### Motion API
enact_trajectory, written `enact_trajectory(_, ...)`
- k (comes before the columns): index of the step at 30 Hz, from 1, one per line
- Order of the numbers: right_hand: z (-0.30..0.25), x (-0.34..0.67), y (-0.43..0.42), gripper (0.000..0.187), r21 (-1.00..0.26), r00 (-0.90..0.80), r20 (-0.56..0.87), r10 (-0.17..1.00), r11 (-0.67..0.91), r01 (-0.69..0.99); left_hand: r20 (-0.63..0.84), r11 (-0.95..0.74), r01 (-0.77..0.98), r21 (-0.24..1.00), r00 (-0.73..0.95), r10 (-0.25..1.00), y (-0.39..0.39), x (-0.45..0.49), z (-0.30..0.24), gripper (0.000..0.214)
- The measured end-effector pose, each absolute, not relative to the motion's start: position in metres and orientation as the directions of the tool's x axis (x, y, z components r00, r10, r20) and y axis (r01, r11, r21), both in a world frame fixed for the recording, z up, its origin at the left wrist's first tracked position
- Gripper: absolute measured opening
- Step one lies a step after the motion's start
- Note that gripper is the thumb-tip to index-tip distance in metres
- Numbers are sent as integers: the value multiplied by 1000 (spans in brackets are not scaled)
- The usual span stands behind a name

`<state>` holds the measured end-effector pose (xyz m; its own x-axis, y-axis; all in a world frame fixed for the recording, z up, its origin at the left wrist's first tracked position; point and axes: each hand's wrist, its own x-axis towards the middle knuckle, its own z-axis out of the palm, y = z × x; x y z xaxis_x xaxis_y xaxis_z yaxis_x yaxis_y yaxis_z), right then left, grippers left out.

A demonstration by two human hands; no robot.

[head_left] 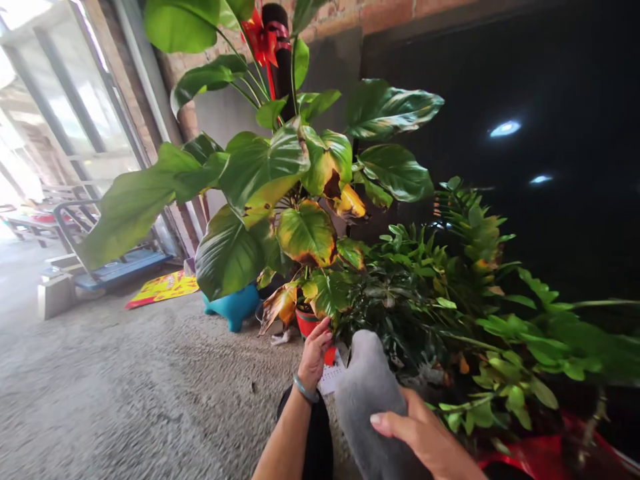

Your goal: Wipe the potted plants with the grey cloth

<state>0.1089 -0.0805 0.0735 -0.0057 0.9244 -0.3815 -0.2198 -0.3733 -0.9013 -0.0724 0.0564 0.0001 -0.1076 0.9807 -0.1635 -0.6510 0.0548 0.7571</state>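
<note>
Nearest to me is my right hand (425, 437), low in the view, with its fingers clamped around a grey cloth (367, 390) that stands up from the grip like a soft, rounded pad. Beyond it my left hand (315, 353), with a pale bangle on the wrist, reaches forward and closes its fingers on the rim of a red pot (310, 323); the two hands are apart, each on its own thing. From that pot rises a big-leaved plant (280, 173), its broad green leaves yellowing and browning at several edges, and one dried, curled leaf (279, 305) hangs just left of the pot. A dark support pole with a red ribbon (263, 40) stands up through the foliage.

Crowding in from the right is a bushy plant with small glossy leaflets (450, 280), whose fronds spread between my right hand and the pot and overlap the cloth's far side. A second red pot (540, 457) shows at the bottom right under those fronds. Behind the red pot sits a blue container (235, 307), half hidden by leaves. Further left on the rough concrete floor (125, 393) lie a yellow and red mat (163, 288) and a low blue trolley (115, 270). A brick wall (380, 13) runs behind.
</note>
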Motion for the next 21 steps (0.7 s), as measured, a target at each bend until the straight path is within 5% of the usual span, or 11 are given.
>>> enact_trajectory(8,139,91,-16,38,-830,16,-325,946,-277,-484,-38,95,-696,712,96,995,62,-64,-4,44)
enact_trajectory(12,90,76,-28,27,-815,55,-514,856,-468,-341,-65,63,-802,593,31,997,61,-68,-4,33)
enact_trajectory(15,70,90,-60,31,-826,-11,-518,855,-503,-254,-79,29,-860,509,-14,997,61,-78,-3,32)
enact_trajectory(21,138,111,-50,47,-838,41,-373,927,-317,-445,-102,82,-893,443,41,994,58,-85,-2,26)
